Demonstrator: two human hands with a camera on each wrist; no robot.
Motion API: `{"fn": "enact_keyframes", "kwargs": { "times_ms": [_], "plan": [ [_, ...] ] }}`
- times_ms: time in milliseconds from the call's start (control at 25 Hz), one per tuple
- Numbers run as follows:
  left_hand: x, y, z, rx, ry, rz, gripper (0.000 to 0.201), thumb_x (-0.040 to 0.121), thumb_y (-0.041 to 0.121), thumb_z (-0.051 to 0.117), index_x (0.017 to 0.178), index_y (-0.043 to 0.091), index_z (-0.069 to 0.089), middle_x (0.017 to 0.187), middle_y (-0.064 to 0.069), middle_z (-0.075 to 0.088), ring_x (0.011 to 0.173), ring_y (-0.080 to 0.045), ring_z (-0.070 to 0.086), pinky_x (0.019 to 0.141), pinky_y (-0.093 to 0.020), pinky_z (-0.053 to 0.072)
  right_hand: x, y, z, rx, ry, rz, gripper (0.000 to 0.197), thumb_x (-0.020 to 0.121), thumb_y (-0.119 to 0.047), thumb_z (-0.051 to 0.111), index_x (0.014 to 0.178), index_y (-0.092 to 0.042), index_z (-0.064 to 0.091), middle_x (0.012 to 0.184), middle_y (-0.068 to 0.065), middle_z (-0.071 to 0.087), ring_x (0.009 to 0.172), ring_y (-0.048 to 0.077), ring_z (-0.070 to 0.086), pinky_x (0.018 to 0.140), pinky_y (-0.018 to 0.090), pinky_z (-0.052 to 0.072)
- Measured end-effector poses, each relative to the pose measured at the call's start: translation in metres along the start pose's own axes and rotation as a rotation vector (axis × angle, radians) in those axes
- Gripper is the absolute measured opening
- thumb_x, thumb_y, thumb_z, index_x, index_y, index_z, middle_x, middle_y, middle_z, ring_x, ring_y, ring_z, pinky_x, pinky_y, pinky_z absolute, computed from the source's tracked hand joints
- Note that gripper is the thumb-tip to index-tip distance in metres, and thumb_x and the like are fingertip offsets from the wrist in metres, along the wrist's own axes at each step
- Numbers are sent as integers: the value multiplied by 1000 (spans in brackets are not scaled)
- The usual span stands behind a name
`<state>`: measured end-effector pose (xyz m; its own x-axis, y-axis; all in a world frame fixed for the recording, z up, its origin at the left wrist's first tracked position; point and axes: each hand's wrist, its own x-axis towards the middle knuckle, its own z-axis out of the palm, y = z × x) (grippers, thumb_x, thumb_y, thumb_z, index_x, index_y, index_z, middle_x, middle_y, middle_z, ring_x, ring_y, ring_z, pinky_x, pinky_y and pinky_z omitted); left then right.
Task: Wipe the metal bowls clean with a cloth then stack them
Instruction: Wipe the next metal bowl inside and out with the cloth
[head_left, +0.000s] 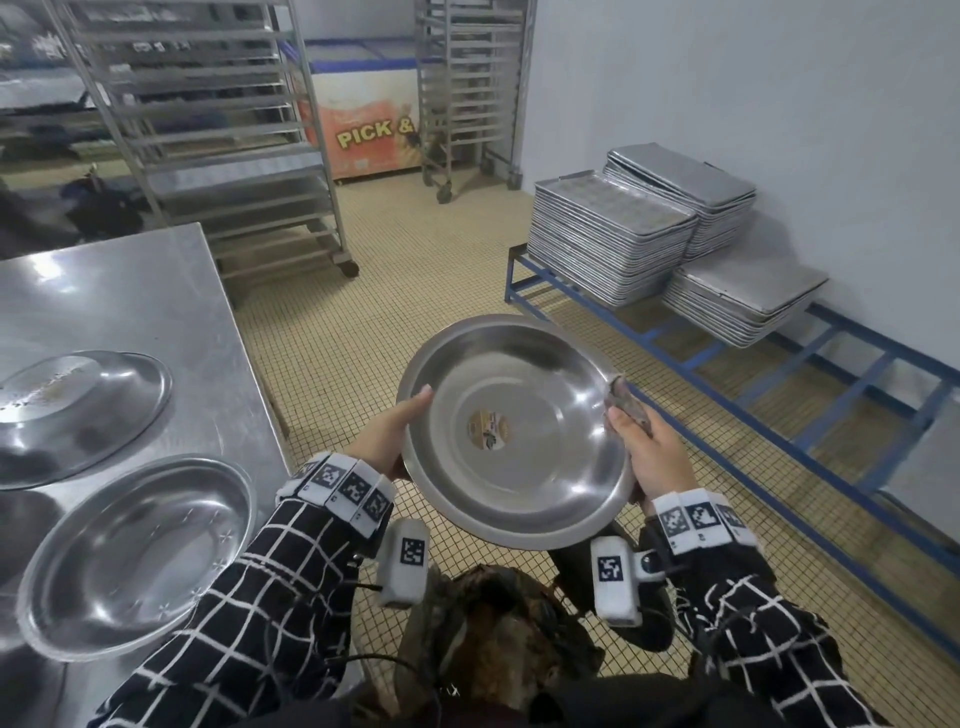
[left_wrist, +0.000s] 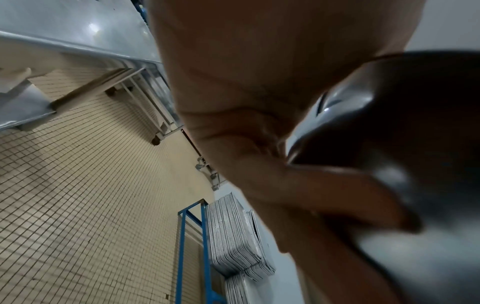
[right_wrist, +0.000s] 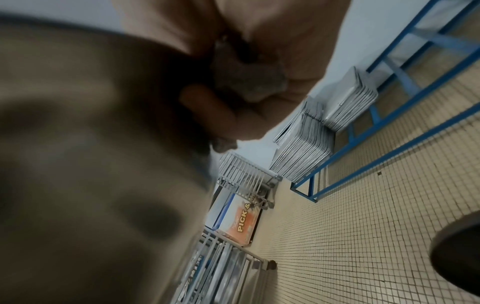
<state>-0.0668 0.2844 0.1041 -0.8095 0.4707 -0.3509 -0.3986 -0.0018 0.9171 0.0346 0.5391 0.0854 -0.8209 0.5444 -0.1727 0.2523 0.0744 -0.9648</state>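
Observation:
I hold a shallow metal bowl with a round sticker at its centre, tilted toward me above the tiled floor. My left hand grips its left rim, thumb on the inside; the bowl's underside fills the left wrist view, with fingers under it. My right hand pinches a grey cloth against the bowl's right rim. In the right wrist view the cloth is bunched in the palm beside the blurred bowl. Two more bowls lie on the steel table; the farther one is upside down.
Stacks of metal baking trays sit on a low blue frame along the right wall. Wheeled tray racks and a chest freezer stand at the back. A dark round object shows at the lower right of the right wrist view.

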Motion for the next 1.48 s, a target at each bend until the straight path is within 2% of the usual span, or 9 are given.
{"fn": "enact_keyframes", "kwargs": {
  "times_ms": [160, 360, 560, 680, 800, 920, 1040, 1320, 1480],
  "plan": [
    [0, -2, 8, -20, 125, 109, 49, 97, 45, 38, 92, 6, 66, 67, -6, 66, 55, -21, 63, 58, -27, 53, -6, -10, 10, 82, 100, 7, 13, 93, -42, 52, 98, -32, 59, 100, -1, 66, 93, 21, 64, 82, 41, 52],
    [5, -15, 29, -190, 322, 186, 41, 96, 47, 42, 98, 12, 64, 79, -6, 72, 77, -28, 67, 77, -40, 55, -15, -21, 49, 213, 262, -15, 16, 96, -36, 49, 103, -21, 51, 92, -2, 60, 78, 16, 60, 61, 27, 47],
    [6, -12, 27, 24, 114, 170, 49, 92, 50, 43, 109, 7, 60, 93, -10, 73, 86, -26, 69, 77, -36, 55, -5, -22, 47, 177, 232, -12, 27, 94, -40, 52, 108, -18, 52, 91, 1, 60, 65, 14, 55, 52, 27, 43],
    [1, 3, 4, -196, -94, 285, 52, 91, 49, 43, 119, 7, 58, 102, -14, 68, 90, -29, 66, 79, -41, 55, 9, -26, 23, 59, 82, -39, 24, 90, -46, 56, 107, -30, 58, 101, -1, 65, 81, 17, 63, 70, 36, 52],
    [-2, 17, -6, -236, -2, 227, 37, 92, 40, 50, 102, 10, 69, 94, -12, 68, 81, -27, 67, 80, -42, 53, 10, -33, 11, 60, -3, -42, 24, 88, -48, 58, 107, -33, 62, 101, -1, 67, 85, 18, 64, 73, 36, 50],
    [0, 18, 1, -158, 184, 236, 33, 96, 34, 46, 93, 11, 68, 80, -7, 72, 74, -24, 67, 82, -40, 52, 0, -32, 25, 147, 90, -20, 20, 92, -46, 54, 105, -32, 57, 102, -2, 65, 87, 19, 64, 75, 38, 52],
    [0, 13, 20, -154, 261, 267, 39, 99, 41, 39, 91, 15, 66, 75, -4, 73, 73, -24, 68, 79, -40, 54, -6, -29, 50, 196, 212, -5, 25, 94, -45, 48, 107, -25, 52, 92, 0, 61, 64, 13, 54, 53, 27, 43],
    [12, -16, 44, 159, -21, 120, 53, 92, 51, 38, 117, 8, 57, 97, -7, 72, 91, -21, 69, 77, -36, 57, 0, -22, 70, 245, 235, 41, 28, 96, -41, 49, 115, -20, 50, 96, 5, 62, 62, 13, 54, 49, 25, 42],
    [4, 2, 9, -30, -106, 263, 62, 88, 57, 39, 123, 10, 54, 105, -14, 68, 91, -29, 68, 74, -41, 57, 10, -27, 38, 172, 82, 28, 22, 92, -43, 54, 105, -25, 57, 85, 2, 62, 50, 9, 52, 43, 23, 42]
  ]
}}
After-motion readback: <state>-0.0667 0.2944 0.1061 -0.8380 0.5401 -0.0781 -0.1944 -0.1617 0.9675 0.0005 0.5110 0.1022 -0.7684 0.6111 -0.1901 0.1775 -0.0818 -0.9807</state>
